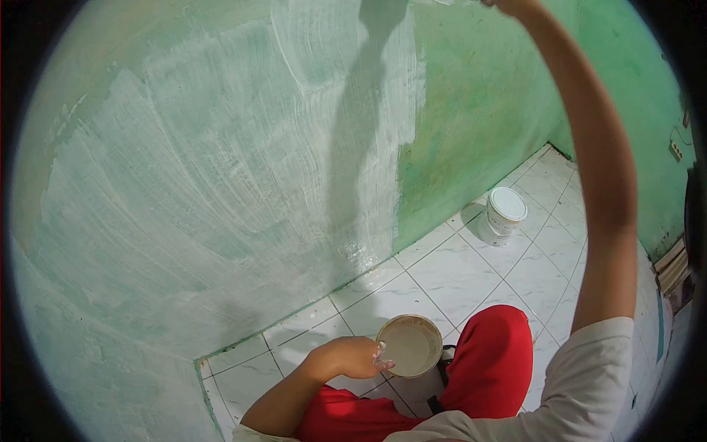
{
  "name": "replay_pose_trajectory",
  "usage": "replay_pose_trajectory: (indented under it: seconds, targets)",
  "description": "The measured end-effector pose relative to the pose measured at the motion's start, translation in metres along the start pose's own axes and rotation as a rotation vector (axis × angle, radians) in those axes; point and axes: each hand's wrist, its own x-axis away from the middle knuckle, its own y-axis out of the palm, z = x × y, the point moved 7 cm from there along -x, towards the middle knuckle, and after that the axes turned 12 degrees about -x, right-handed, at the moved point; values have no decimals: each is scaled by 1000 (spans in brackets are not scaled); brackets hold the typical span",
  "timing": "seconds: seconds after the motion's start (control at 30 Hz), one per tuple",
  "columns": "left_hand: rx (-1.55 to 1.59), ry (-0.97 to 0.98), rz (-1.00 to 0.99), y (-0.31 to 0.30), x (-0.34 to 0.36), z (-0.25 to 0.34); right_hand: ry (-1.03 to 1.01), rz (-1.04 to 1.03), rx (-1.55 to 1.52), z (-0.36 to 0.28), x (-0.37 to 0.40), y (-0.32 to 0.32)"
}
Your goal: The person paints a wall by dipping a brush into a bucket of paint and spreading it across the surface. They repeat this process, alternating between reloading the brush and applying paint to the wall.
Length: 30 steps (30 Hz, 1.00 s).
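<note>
My left hand (359, 358) grips the near-left rim of a round paint bucket (436, 337), its thumb smeared white. Milky, whitish paint (406, 348) lies inside the bucket. Stretched high to the upper right, my right arm ends in my right hand (509, 4), which the top edge of the view cuts off. Its visible fingers are closed around a pale paint-coated tool (445, 1), of which only a sliver shows. Behind it stands a green wall (471, 110), with streaky white paint (243, 147) over its left and middle parts.
A lidded white tub (507, 214) stands on the white tiled floor (456, 272) near the wall's foot. My knee in red trousers (493, 353) is just right of the bucket. A wall socket (676, 151) sits on the right-hand wall.
</note>
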Motion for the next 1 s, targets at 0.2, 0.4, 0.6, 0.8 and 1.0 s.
replay_pose_trajectory:
  seconds: [0.2, 0.4, 0.6, 0.8, 1.0]
  targets:
    - [-57, 7, -48, -3, -6, 2, -312, 190, -300, 106, 69, 103]
    - [-32, -23, -46, 5, -14, -4, -160, 81, -387, 158, 131, 137]
    - [-55, -34, -86, 2, -14, 5, 8, -197, -185, 187, 180, 131]
    - [-44, -12, -51, 13, -19, -2, 231, -554, -114, 200, 156, 105]
    - [-76, -52, -80, 2, -14, 4, 302, -728, 52, 175, 49, 112]
